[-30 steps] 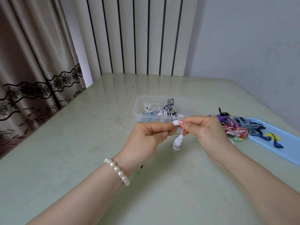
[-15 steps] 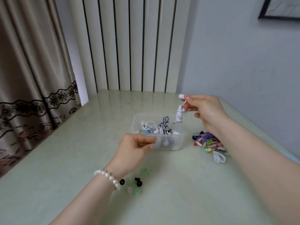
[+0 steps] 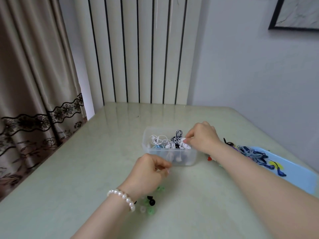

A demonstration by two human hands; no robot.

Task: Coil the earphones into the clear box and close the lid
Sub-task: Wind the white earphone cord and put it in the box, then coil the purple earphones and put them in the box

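We are at the stowing step: our right hand (image 3: 202, 137) pinches a coiled white earphone (image 3: 185, 144) over the box (image 3: 172, 159), at its right end. Our left hand (image 3: 148, 171), just before the box, hangs loosely curled, holding nothing we can see. Next: release the coil, then fetch from the pile (image 3: 250, 152) right of the box.

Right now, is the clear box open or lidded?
Open. The clear box has no lid on; the right hand lowers a white coiled earphone through its top.
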